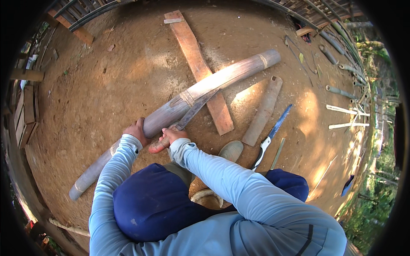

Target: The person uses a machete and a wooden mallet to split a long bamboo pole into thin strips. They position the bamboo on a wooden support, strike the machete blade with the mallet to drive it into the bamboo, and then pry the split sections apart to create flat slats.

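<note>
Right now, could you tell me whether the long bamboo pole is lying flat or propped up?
Propped up: the bamboo pole crosses over the wooden plank, its near end on the dirt ground.

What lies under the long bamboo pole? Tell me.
Under the bamboo pole lies a reddish wooden plank, crossing it on the dirt ground. The plank's middle stretch is covered by the pole, so the contact there cannot be seen.

Left hand (136,130) fingers hidden behind the bamboo pole (183,104)
</note>
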Tool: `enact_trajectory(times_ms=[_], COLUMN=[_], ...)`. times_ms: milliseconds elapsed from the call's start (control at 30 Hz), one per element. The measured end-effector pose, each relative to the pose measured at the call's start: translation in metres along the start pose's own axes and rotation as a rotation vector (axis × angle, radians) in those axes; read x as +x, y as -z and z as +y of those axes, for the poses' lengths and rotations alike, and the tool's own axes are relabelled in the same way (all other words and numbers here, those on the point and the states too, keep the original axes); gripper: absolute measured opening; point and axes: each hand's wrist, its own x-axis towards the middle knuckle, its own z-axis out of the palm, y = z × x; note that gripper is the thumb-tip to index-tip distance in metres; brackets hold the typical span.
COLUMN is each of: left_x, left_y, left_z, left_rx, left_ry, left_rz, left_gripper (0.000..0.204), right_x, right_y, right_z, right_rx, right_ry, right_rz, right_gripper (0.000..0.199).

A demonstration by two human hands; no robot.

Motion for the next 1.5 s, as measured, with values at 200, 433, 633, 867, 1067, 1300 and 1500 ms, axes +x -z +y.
enact_trajectory(times_ms=[200,433,633,867,1067,1300,1500], left_x=[0.004,0.007,0.017,0.019,0.022,0.027,0.033], left_y=[0.003,0.011,0.001,0.009,0.009,0.008,0.01], left_z=[-0.001,0.0,-0.012,-0.008,-0.01,-0.016,-0.022], left_rx=[0.026,0.003,0.006,0.007,-0.003,0.008,-0.061], left_ry=[0.009,0.014,-0.039,-0.028,-0.022,-0.072,-0.09], left_rz=[-0.06,-0.123,-0.067,-0.147,-0.122,-0.182,-0.185], left_gripper=[0.089,0.088,0.09,0.093,0.096,0.099,0.099], right_x=[0.004,0.015,0.023,0.028,0.034,0.048,0.048], right_y=[0.01,0.017,0.02,0.023,0.023,0.04,0.061], right_z=[-0.002,0.0,0.003,0.005,0.006,0.011,0.001], right_rx=[-0.037,-0.011,0.008,0.09,0.077,0.104,0.165], right_ry=[-0.037,-0.075,-0.047,-0.052,-0.067,-0.113,-0.22], right_rz=[-0.072,-0.123,-0.192,-0.23,-0.255,-0.301,-0.398], right_gripper=[0.018,0.015,0.017,0.022,0.022,0.022,0.024])
